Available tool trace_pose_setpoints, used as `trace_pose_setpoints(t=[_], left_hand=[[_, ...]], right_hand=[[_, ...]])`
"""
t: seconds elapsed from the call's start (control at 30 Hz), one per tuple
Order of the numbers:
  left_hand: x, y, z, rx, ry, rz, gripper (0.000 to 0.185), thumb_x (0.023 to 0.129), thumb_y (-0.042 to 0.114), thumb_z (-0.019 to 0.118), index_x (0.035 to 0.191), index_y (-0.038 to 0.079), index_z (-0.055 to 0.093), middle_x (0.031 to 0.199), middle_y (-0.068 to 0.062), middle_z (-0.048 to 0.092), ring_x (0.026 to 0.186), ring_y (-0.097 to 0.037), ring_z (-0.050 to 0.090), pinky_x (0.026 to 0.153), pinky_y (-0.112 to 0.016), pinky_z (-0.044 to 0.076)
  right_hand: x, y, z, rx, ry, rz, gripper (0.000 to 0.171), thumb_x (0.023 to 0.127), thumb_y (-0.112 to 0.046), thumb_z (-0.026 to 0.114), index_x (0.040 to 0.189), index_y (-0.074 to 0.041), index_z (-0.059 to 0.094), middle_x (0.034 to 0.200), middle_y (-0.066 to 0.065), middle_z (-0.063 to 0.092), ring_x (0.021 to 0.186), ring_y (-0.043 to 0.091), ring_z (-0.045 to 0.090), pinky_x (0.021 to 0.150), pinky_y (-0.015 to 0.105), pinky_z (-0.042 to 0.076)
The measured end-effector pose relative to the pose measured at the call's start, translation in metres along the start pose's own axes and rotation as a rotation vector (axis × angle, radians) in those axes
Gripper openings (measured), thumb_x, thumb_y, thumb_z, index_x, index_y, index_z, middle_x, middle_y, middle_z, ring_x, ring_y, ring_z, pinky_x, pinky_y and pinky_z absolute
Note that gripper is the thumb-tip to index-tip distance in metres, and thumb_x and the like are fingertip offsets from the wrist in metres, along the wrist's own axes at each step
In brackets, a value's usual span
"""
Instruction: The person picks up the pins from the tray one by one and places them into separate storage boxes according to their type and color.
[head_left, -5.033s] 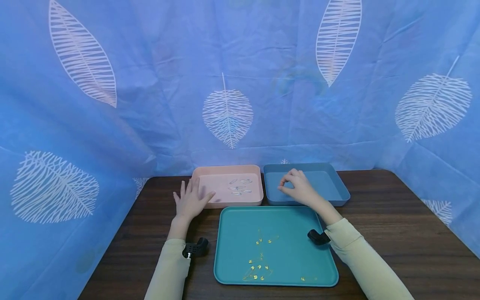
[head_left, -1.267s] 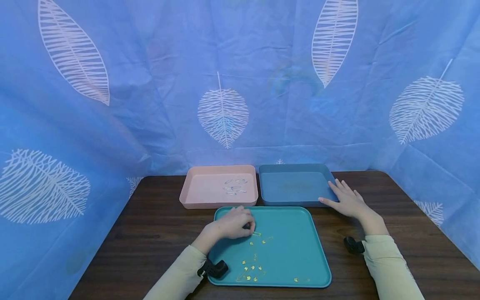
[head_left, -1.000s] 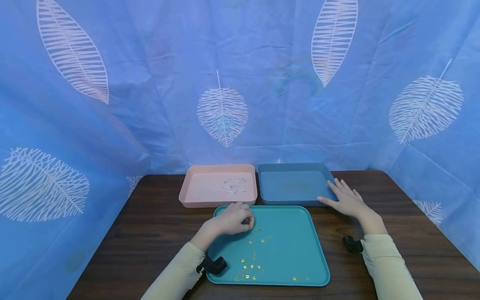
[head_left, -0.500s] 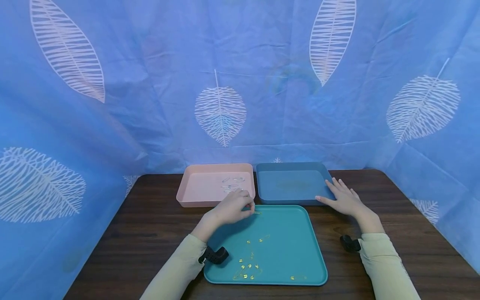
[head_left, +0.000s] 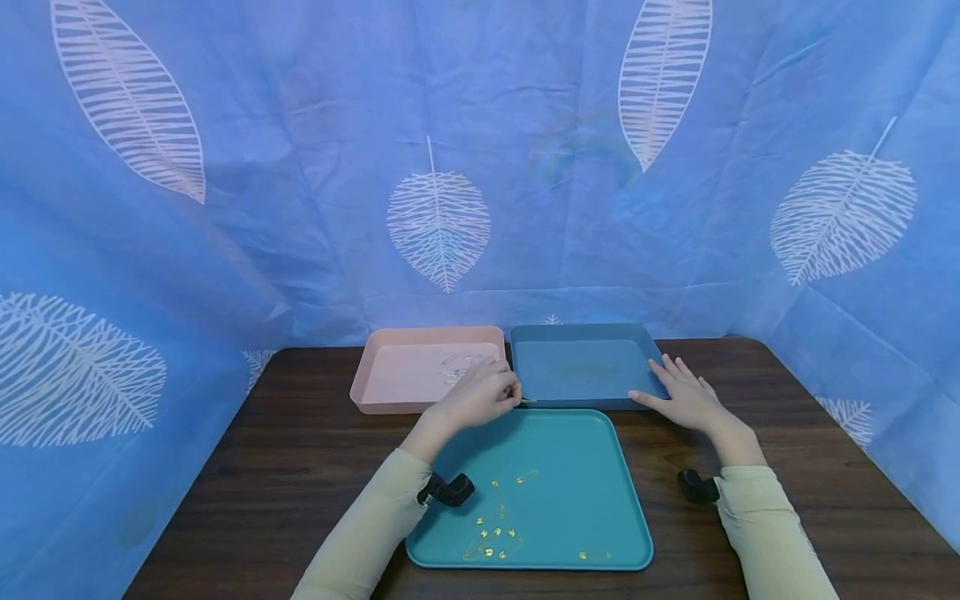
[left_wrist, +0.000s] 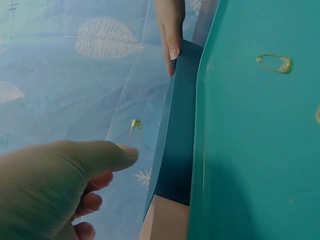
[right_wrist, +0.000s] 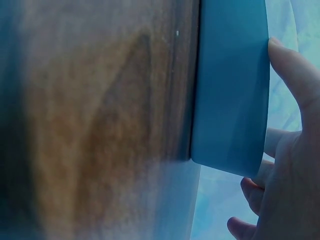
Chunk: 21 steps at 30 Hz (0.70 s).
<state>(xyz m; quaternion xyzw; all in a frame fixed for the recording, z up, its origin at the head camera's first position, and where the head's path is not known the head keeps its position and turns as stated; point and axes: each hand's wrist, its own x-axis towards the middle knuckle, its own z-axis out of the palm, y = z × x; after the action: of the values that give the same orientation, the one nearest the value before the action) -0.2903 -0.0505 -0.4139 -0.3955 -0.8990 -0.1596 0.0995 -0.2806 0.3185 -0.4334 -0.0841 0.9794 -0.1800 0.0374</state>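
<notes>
My left hand (head_left: 504,393) pinches a small gold safety pin (head_left: 527,402) over the near rim of the blue tray (head_left: 577,371), where it meets the pink tray (head_left: 390,375). The left wrist view shows the pin (left_wrist: 135,125) sticking out past my thumb and fingers (left_wrist: 107,157), beside the blue tray's wall (left_wrist: 180,140). My right hand (head_left: 678,398) lies flat on the table, fingers straight, touching the blue tray's front right corner (right_wrist: 230,90). Several gold safety pins (head_left: 495,533) lie on the teal tray (head_left: 570,492).
Several silver pins (head_left: 457,364) lie in the pink tray. The three trays sit on a dark wooden table (head_left: 300,467), with a blue leaf-print curtain (head_left: 450,167) close behind and at both sides. One gold pin (left_wrist: 275,62) lies near the teal tray's far edge.
My left hand picked a gold pin off the teal tray and carried it away from me to the blue tray's near rim. My right hand moved from inside the blue tray to its corner.
</notes>
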Motion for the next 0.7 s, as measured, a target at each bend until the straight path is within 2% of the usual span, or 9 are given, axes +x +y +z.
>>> trace_pose_setpoints(t=[0.4, 0.7], left_hand=[[0.028, -0.004, 0.006, 0.035, 0.057, -0.048, 0.012, 0.096, 0.023, 0.061, 0.087, 0.019, 0.069, 0.088, -0.001, 0.059, 0.076, -0.013, 0.043, 0.066, -0.023, 0.032], [0.046, -0.010, 0.010, 0.122, 0.125, -0.052, 0.011, 0.097, 0.025, 0.061, 0.092, 0.020, 0.070, 0.091, 0.002, 0.059, 0.079, -0.014, 0.046, 0.076, -0.028, 0.039]], right_hand=[[0.000, 0.003, 0.002, 0.003, -0.004, 0.001, 0.098, 0.090, -0.063, 0.053, 0.153, 0.003, 0.018, 0.158, 0.034, 0.008, 0.146, 0.051, 0.004, 0.109, 0.074, 0.005], [0.002, 0.003, 0.002, -0.009, -0.007, 0.005, 0.098, 0.090, -0.064, 0.052, 0.154, 0.003, 0.018, 0.158, 0.033, 0.007, 0.146, 0.051, 0.004, 0.109, 0.074, 0.005]])
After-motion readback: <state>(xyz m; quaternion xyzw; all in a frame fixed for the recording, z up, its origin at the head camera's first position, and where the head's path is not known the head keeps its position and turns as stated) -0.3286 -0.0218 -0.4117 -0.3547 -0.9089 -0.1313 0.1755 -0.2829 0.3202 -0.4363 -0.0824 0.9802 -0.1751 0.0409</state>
